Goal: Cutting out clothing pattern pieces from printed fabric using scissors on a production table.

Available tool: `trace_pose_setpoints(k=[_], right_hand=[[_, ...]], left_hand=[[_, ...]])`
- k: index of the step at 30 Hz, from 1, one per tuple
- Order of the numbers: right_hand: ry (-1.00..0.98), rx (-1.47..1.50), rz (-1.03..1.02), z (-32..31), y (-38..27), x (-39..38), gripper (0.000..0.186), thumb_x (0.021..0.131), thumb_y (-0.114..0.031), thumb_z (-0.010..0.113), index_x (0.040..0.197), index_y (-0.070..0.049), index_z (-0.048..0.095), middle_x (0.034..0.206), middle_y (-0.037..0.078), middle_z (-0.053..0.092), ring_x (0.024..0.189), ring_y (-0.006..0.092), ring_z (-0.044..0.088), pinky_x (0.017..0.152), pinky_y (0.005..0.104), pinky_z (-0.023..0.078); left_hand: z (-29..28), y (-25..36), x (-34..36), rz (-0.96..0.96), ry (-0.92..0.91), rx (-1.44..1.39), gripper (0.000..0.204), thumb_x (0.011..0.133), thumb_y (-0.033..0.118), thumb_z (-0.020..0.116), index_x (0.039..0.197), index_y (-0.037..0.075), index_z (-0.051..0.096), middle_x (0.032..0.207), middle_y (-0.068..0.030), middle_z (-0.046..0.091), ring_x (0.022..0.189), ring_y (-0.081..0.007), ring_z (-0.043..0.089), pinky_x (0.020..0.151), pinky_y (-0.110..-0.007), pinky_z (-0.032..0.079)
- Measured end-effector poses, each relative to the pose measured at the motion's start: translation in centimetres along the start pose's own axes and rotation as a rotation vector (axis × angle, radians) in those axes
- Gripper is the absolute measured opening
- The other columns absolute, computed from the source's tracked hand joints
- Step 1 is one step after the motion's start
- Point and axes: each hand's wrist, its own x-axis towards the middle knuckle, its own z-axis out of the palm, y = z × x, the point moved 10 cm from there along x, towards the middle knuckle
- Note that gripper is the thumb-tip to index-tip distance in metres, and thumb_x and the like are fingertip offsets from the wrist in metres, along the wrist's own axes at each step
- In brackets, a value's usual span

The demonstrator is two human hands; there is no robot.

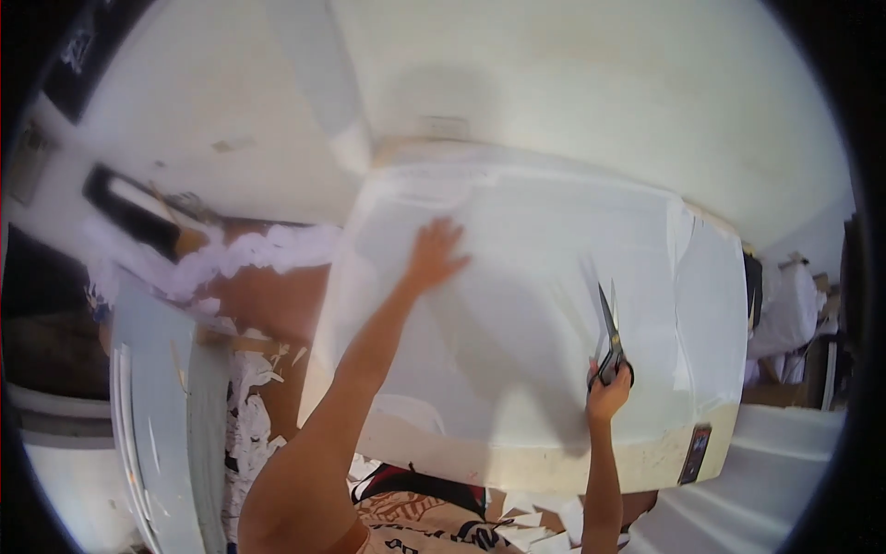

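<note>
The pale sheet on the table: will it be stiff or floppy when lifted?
The pale sheet is probably floppy, as soft creases run down its right side. It looks thin against the table, so it is likely light for its size.

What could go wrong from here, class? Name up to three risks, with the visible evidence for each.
The scissors in the right hand point out over the pale sheet; a slip might nick it.
The left hand is spread over the same sheet and could be cut if the scissors swing across.
The dark rectangular object lies by the table's near edge and might get knocked off.
</note>
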Motion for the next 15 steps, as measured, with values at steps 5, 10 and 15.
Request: trace_pose_setpoints(k=[5,10,15], right_hand=[[-0.063,0.096,0.063,1.6,-0.5,1.1,0.060,0.082,-0.020,0.081,0.129,0.007,0.054,0.119,0.024,0.064,0.106,0.0435,0.060,0.092,0.0472,0.049],[-0.120,0.117,0.098,4.2,-2.1,1.9,0.059,0.083,-0.026,0.084,0.123,0.008,0.057,0.117,0.025,0.064,0.106,0.0427,0.060,0.093,0.0470,0.048],[-0.092,0.245,-0.127,5.7,5.5,1.3,0.060,0.085,-0.032,0.081,0.122,0.010,0.060,0.116,0.027,0.065,0.106,0.0384,0.061,0.094,0.0457,0.049]], left_hand=[[-4.7,-17.3,-2.7,-0.519,0.133,0.246,0.078,0.099,0.066,0.043,0.158,0.016,0.037,0.169,-0.0180,0.016,0.156,-0.0394,0.009,0.122,-0.063,0.010],[-11.2,-26.2,-16.8,-0.840,0.227,0.277,0.073,0.100,0.059,0.047,0.155,0.011,0.041,0.166,-0.0257,0.017,0.154,-0.0462,0.012,0.117,-0.067,0.021],[-14.7,-19.2,-39.2,-0.886,0.624,0.221,0.059,0.094,0.045,0.065,0.137,0.006,0.057,0.154,-0.0255,0.040,0.139,-0.0491,0.040,0.112,-0.058,0.036]])
